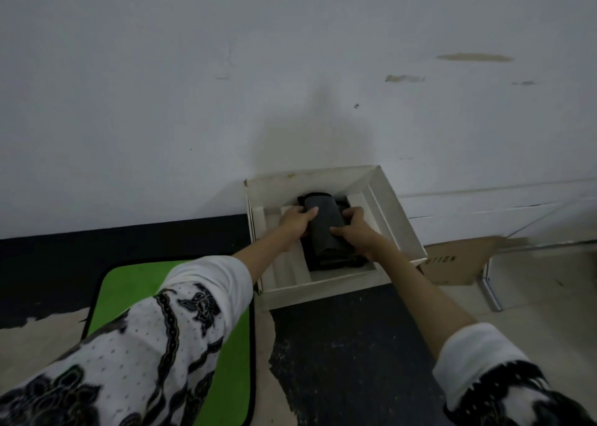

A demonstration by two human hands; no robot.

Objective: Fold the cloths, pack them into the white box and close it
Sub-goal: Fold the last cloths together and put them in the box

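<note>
Far left: black band (pixel 97 241) along base of white wall (pixel 161 86), worn floor (pixel 38 335) below it. Green mat (pixel 135 296) with black edging on floor, partly covered by left sleeve (pixel 145 354), white with black lace-like pattern. Left forearm bare past cuff, reaching forward and right into white box (pixel 392 212).

Left hand (pixel 295 220) inside box, pressed on left side of grey folded cloth (pixel 324 222); fingers (pixel 308 214) curled together over cloth's left edge, thumb side hidden.

White box open, standing on floor against wall, no lid seen on it. Paper-like white lining flaps (pixel 287 264) lying along left inner side. Grey folded cloth in middle of box, on top of darker black cloth (pixel 326 262) showing at near end and far end. Cannot tell how many pieces in dark pile.

Right hand (pixel 355 230) on right side of grey folded cloth, thumb laid across its near right part, other fingers bent together down right edge, gripping cloth between thumb and fingers. Both hands clamping same cloth from opposite sides, touching it.

Dark mat strip (pixel 349 344) on floor just in front of box, under right forearm. Right sleeve (pixel 491 370) at bottom right, same white and black pattern.

Right of box: brown cardboard (pixel 462 260) flat on floor, printed letters partly readable, touching box's right near corner area. Metal bracket leg (pixel 492 291) beside cardboard. Brownish scuff marks (pixel 475 57) high on wall at right.
</note>
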